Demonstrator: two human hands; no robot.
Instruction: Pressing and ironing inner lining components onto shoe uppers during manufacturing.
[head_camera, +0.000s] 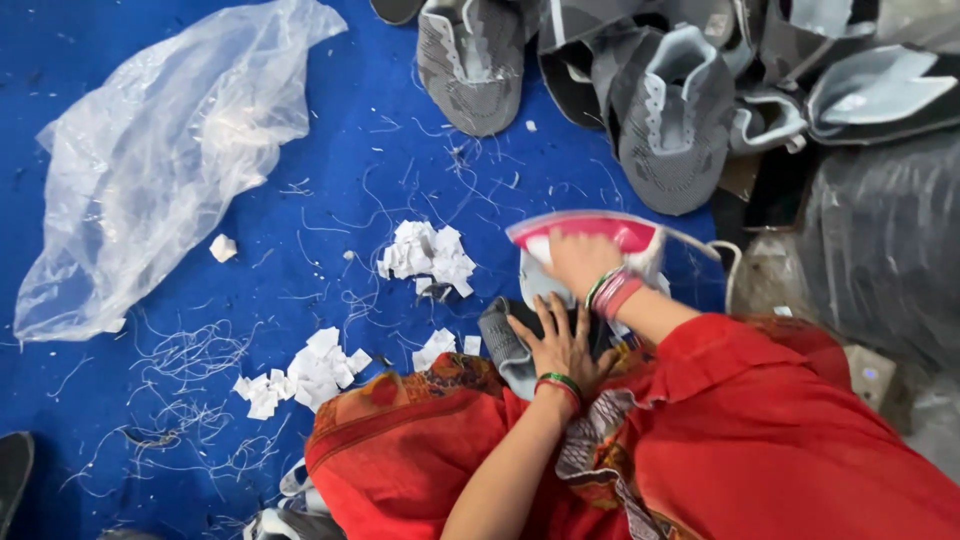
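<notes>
A crumpled clear plastic bag (160, 160) lies on the blue floor (330, 150), with grey shoe uppers (670, 110) heaped beyond and white paper scraps (428, 255) between. On the person's lap, a dark grey upper (510, 345) lies under the left hand (562, 345), fingers spread flat. The right hand (578, 258) clamps a pink iron (590, 232).

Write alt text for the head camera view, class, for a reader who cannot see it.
A person's left hand presses a grey shoe upper on their lap while the right hand grips a pink-and-white iron. White paper scraps, loose threads, a clear plastic bag and more grey uppers lie on blue cloth.
</notes>
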